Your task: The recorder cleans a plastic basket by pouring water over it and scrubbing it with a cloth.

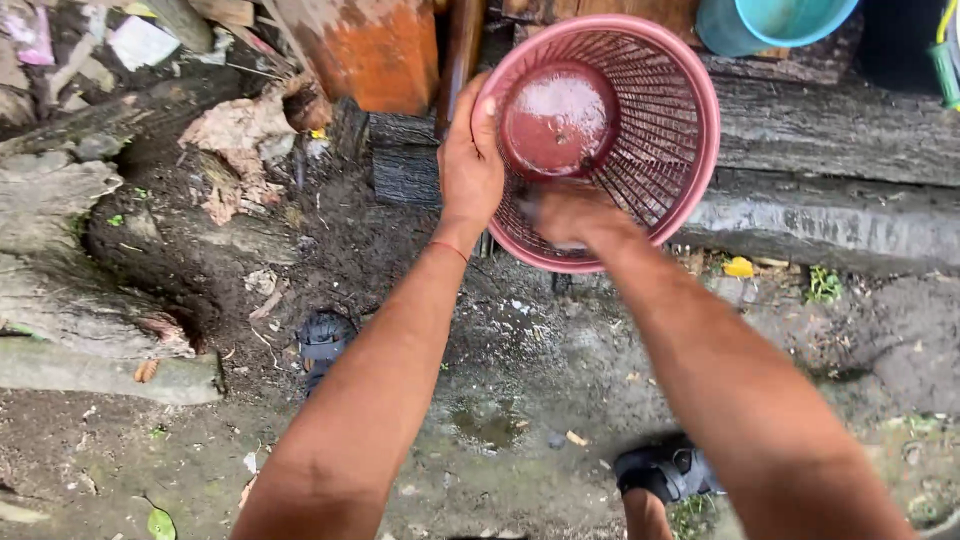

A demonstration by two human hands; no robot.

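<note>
My left hand (pixel 470 160) grips the pink slatted basket (pixel 660 120) by its rim at nine o'clock. My right hand (pixel 565 215) is inside at six o'clock, blurred; I cannot tell its grip.

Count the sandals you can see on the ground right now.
2: one dark sandal on the wet ground beside the left forearm, and one sandal on the person's foot beneath the right forearm. The arms may hide parts of both.
</note>
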